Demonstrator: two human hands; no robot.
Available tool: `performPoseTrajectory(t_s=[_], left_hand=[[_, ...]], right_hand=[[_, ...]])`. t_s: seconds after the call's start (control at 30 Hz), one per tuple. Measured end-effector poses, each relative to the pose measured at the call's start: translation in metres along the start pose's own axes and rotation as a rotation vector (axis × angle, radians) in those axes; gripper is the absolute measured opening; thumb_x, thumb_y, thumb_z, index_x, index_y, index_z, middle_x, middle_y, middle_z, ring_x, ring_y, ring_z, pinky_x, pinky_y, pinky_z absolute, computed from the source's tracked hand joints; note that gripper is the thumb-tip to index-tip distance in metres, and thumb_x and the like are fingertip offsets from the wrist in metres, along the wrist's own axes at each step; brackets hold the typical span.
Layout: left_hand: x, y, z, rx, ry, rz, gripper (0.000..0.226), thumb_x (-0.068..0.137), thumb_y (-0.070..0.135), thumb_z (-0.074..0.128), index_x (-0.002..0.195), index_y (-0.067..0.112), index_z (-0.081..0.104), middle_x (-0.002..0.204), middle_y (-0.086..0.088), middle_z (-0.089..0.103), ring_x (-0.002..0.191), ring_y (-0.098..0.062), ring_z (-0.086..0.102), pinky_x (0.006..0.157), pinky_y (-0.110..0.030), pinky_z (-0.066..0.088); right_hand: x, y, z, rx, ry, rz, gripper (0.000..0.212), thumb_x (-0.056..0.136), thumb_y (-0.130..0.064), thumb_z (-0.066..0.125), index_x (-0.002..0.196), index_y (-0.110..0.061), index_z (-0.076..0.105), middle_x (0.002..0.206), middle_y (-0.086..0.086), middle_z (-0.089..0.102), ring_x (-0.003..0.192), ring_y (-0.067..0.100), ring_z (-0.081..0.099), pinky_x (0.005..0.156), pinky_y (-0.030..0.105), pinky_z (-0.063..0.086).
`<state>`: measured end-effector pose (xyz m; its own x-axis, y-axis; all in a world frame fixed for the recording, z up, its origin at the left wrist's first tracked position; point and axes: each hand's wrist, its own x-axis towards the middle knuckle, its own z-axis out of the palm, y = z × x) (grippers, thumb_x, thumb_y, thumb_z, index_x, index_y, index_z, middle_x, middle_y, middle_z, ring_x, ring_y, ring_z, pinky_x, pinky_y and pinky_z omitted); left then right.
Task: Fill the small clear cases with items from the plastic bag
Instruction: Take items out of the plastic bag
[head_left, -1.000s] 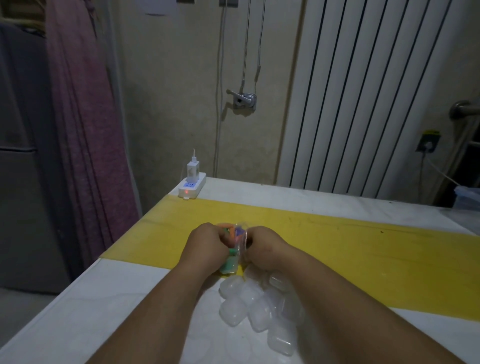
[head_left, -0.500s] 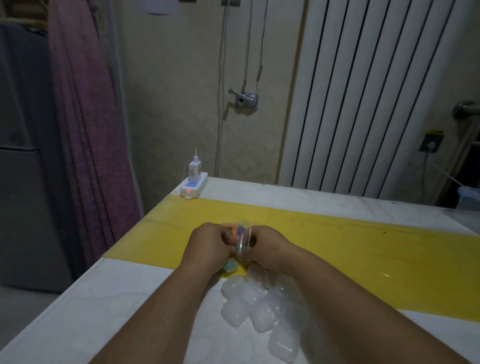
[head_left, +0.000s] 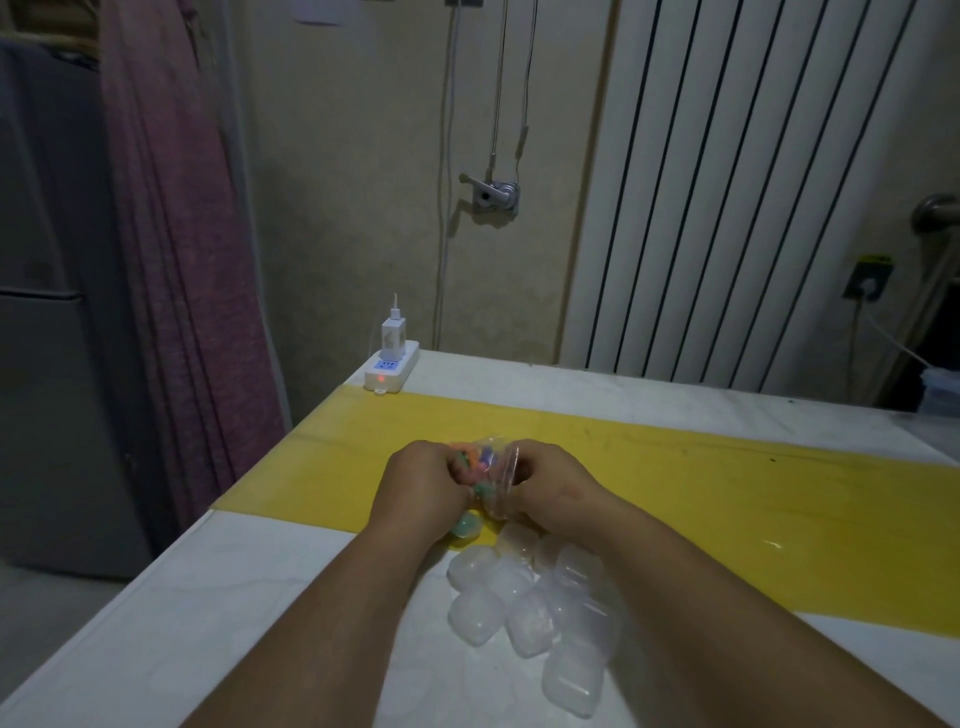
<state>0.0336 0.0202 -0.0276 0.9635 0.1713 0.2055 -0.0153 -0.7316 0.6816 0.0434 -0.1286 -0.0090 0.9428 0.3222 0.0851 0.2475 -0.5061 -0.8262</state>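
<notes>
Both hands meet over the yellow strip of the white table. The left hand and right hand each pinch the small clear plastic bag of multicoloured pieces between them, fingers curled on the film. At six o'clock from the bag lies a loose cluster of small clear rounded plastic cases, apparently unfilled. Risk, as judged: a sudden tear of the film would scatter the pieces across the table, some toward the near nine o'clock edge.

The plastic bag sits between both hands, small clear cases clustered just before it.
</notes>
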Motion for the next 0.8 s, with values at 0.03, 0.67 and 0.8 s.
performPoseTrajectory(t_s=[0.03,0.67,0.8], left_hand=[[0.0000,-0.0003,0.0004,0.000,0.001,0.002,0.018,0.072,0.009,0.076,0.066,0.023,0.067,0.074,0.005,0.067,0.072,-0.012,0.060,0.062,-0.024,0.042],[0.0011,-0.0022,0.0013,0.003,0.032,0.019,0.007,0.072,0.018,0.078,0.072,0.017,0.072,0.071,0.004,0.067,0.070,-0.012,0.060,0.064,-0.028,0.048],[0.0009,-0.0009,0.0013,0.038,0.035,0.023,0.008,0.072,0.020,0.077,0.072,0.015,0.071,0.073,-0.001,0.068,0.073,-0.017,0.062,0.066,-0.031,0.048]], right_hand=[[-0.0010,-0.0016,-0.0004,-0.008,-0.014,0.002,0.038,0.074,0.001,0.075,0.063,-0.032,0.062,0.049,-0.021,0.059,0.049,-0.008,0.052,0.050,0.009,0.042],[-0.0013,-0.0051,0.0032,-0.009,-0.068,0.034,0.044,0.079,0.005,0.069,0.064,-0.036,0.058,0.061,-0.018,0.058,0.058,-0.002,0.051,0.054,0.013,0.044],[-0.0023,-0.0046,0.0023,0.030,-0.079,0.046,0.049,0.076,0.010,0.069,0.054,-0.034,0.060,0.049,-0.021,0.059,0.050,-0.006,0.053,0.049,0.012,0.042]])
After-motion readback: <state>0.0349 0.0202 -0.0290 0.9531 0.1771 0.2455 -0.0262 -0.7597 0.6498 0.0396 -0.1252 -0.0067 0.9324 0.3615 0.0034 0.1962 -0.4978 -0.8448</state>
